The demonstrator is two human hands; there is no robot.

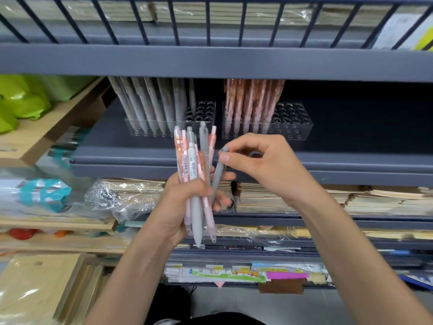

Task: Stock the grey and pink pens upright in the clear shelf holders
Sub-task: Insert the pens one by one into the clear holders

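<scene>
Pinching the grey pen [218,177] in your right hand [255,165], lift it clear of the pen bundle [194,160] your left hand [185,202] grips.

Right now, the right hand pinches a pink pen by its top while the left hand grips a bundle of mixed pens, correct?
Not quite. The head view shows that the pen pinched by the right hand is a grey pen, not a pink one. The rest holds: the left hand grips the bundle of grey and pink pens.
</scene>
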